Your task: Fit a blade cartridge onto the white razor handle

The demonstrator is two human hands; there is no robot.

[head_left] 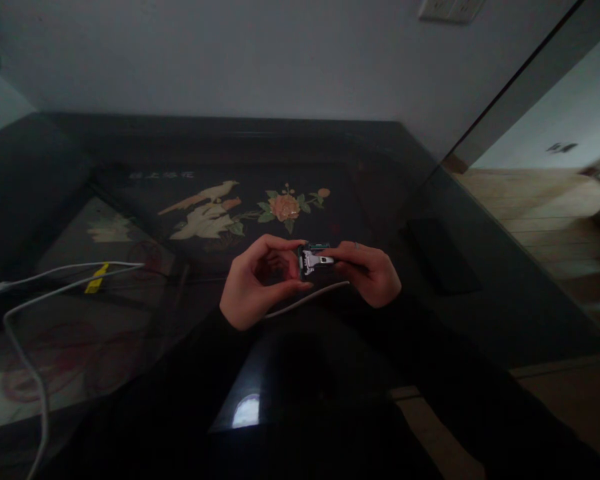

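Over the dark glass tabletop, both hands hold a small dark device with a silver metal lever (321, 260); its exact kind I cannot make out. My left hand (255, 280) grips the device's left end, thumb below and fingertips above. My right hand (367, 270), with a ring on one finger, pinches the right end of the lever between thumb and fingers. Just beneath the hands, a white cable (310, 297) runs across the glass, part of it hidden behind my left hand.
The glass tabletop (370, 143) covers a picture of birds and a flower (284, 207). White cables (40, 380) with a yellow tag (97, 279) lie at left. A dark flat object (443, 257) lies at right. Behind stands a wall with a socket (450, 9).
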